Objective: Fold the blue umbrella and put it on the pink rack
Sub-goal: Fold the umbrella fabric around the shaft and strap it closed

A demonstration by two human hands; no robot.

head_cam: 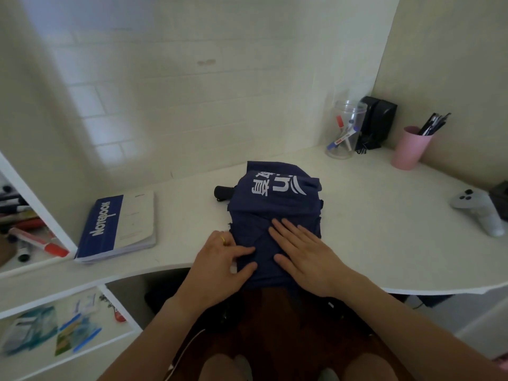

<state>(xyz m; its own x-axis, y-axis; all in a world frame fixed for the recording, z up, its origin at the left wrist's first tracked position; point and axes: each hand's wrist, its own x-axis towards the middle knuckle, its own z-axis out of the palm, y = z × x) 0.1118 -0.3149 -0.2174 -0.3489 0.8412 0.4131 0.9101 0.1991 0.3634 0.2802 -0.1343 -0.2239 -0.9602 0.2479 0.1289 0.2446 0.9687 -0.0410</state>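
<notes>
The blue umbrella [275, 207] lies collapsed on the white desk [371, 232], its navy cloth with white lettering spread loosely and its black handle sticking out to the left. My left hand [220, 268] pinches the near left edge of the cloth between thumb and fingers. My right hand [299, 251] lies flat, fingers apart, pressing the cloth down near the desk's front edge. No pink rack is in view.
A blue and white notebook [118, 226] lies left of the umbrella. At the back right stand a clear jar of markers [343, 130], a black speaker [376, 122] and a pink cup of pens [409, 147]. A white game controller [478, 210] sits far right. Shelves with markers are at left.
</notes>
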